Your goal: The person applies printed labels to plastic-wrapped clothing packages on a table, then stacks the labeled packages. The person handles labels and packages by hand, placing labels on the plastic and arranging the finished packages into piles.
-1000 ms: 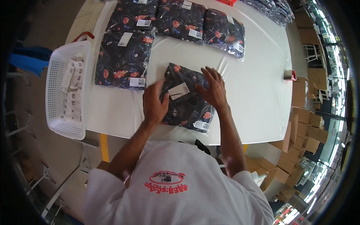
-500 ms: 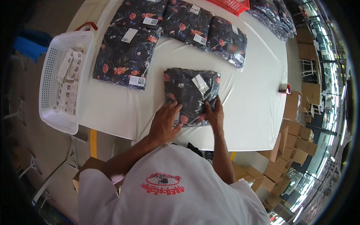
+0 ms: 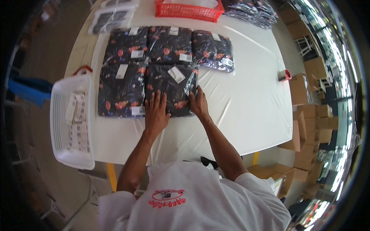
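Note:
A dark floral garment folded in a clear plastic bag (image 3: pixel 175 86) lies flat on the white-covered table, a blank-looking pale tag on its upper part. My left hand (image 3: pixel 156 114) rests on its lower left side, fingers stretched out flat on the plastic. At the bag's right edge is my right hand (image 3: pixel 199 103), thumb on top and fingers along the side, gripping that edge. To the left, touching or nearly so, lies a matching bagged garment (image 3: pixel 121 90) with a white label at its lower corner. Behind sit three more: left (image 3: pixel 125 44), middle (image 3: pixel 169 44) and right (image 3: pixel 212 50).
A white perforated basket (image 3: pixel 92 148) with printed label sheets (image 3: pixel 79 133) stands at the table's left edge. A red basket (image 3: pixel 189 12) and more bagged garments (image 3: pixel 250 13) are at the back. A tape roll (image 3: pixel 284 75) sits at the right edge; cardboard boxes (image 3: pixel 308 131) stand beyond.
Both hands have moved the bagged garment forward and left, up against the front row. My left hand now lies flatter on it. The view has shifted, showing more of the table's far end.

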Tool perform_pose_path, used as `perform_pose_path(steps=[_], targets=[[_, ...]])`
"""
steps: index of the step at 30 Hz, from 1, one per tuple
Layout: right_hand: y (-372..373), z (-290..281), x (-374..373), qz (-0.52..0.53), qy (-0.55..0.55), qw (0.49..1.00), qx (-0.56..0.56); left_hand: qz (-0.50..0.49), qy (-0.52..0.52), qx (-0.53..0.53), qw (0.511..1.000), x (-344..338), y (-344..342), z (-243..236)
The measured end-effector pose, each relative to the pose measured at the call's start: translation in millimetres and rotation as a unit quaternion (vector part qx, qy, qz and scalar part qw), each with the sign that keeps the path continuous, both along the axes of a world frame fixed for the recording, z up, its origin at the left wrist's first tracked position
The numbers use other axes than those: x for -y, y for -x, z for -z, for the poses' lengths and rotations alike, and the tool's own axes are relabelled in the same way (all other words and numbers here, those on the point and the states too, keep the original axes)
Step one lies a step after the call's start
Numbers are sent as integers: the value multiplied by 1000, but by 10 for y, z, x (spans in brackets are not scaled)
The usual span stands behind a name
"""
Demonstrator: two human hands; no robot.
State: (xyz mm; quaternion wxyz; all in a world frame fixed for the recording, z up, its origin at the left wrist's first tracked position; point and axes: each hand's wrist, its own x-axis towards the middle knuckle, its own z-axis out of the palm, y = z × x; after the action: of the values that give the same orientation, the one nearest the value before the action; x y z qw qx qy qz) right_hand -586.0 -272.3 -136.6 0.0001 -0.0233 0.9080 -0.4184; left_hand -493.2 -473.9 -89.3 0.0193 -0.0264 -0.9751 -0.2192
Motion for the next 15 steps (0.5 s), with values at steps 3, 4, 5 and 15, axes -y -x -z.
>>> perform_pose_path(steps=[3,4,5,15], targets=[[-281,-250,117,28,-108,994,-12,4,36,-19,999,70,70,62],[-391,-330,159,30,-158,986,-52,30,39,-1,999,56,100,16],[-442,-202,156,19,-158,983,-93,62,44,15,997,13,135,-49],[-1331,-483,-583,148,-66,986,-38,65,201,34,977,-136,48,-51]])
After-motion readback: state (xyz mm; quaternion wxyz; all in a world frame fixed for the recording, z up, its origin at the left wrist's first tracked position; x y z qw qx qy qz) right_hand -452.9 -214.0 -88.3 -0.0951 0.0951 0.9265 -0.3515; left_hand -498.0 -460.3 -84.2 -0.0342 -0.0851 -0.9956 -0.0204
